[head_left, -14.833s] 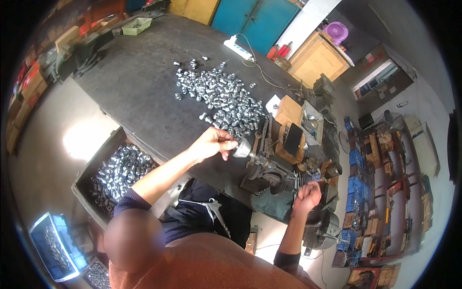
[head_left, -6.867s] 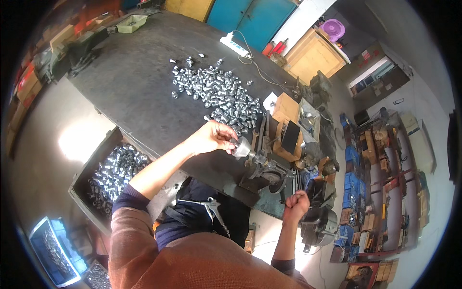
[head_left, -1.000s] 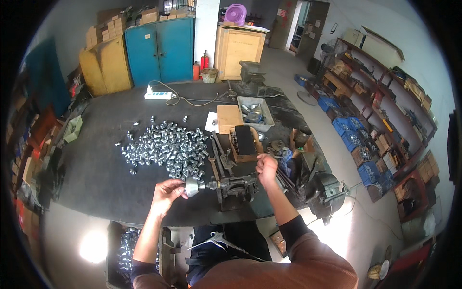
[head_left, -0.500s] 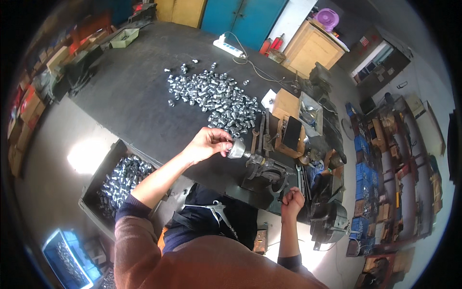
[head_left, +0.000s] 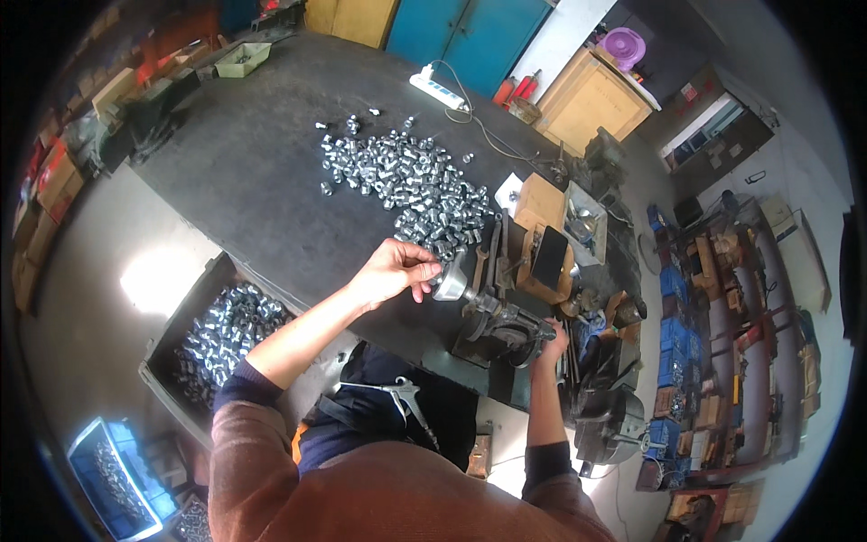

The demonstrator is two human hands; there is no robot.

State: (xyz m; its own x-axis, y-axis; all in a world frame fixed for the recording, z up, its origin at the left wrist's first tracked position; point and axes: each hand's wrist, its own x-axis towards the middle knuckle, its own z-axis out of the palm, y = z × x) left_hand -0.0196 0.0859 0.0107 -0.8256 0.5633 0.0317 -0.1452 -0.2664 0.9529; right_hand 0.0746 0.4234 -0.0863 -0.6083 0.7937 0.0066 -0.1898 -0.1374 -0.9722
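Note:
My left hand (head_left: 397,273) is closed in a pinch at the mouth of a cone-shaped metal chuck (head_left: 451,282). Whatever lies between its fingertips is too small to make out. The chuck sits on the left end of a dark bench fixture (head_left: 508,327) at the table's near edge. At the fixture's right end, my right hand (head_left: 549,347) is closed round the end part, its fingers partly hidden. Beyond my left hand, a big heap of shiny metal fittings (head_left: 406,185) spreads over the dark tabletop (head_left: 244,154).
A grey crate (head_left: 163,357) of similar fittings stands below the table's left edge. An air blow gun (head_left: 402,395) lies by my lap. Spanners (head_left: 485,257), a cardboard box (head_left: 540,203) and a black phone-like slab (head_left: 549,257) are right of the heap. A white power strip (head_left: 437,91) lies farther back.
My right hand has moved up from below the fixture onto its right end. My left hand stays at the chuck. The whole view has shifted slightly.

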